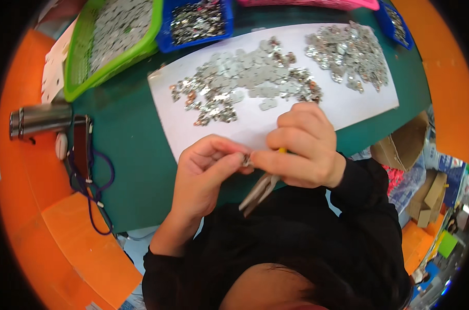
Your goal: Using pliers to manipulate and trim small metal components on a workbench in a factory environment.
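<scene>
Over the near edge of the table, both hands meet at a small shiny metal piece [246, 160]. My left hand [203, 173] is closed, pinching the piece between thumb and fingertips. My right hand [307, 147] is closed around a pair of pliers [260, 194], its grey jaws pointing down and toward me; a bit of yellow handle shows between the fingers. The right fingertips also touch the metal piece, whose exact shape is partly covered. Beyond the hands, a heap of flat silvery metal pieces [260, 72] mixed with shinier small parts is spread over a white sheet [167, 111].
A second metal heap [348, 51] covers the sheet's right side. Along the back stand a green basket [74, 72], a blue tray [167, 44], a pink basket [317, 4] and another blue tray [407, 39]. At left are a steel flask [40, 121] and a corded phone-like object [83, 150].
</scene>
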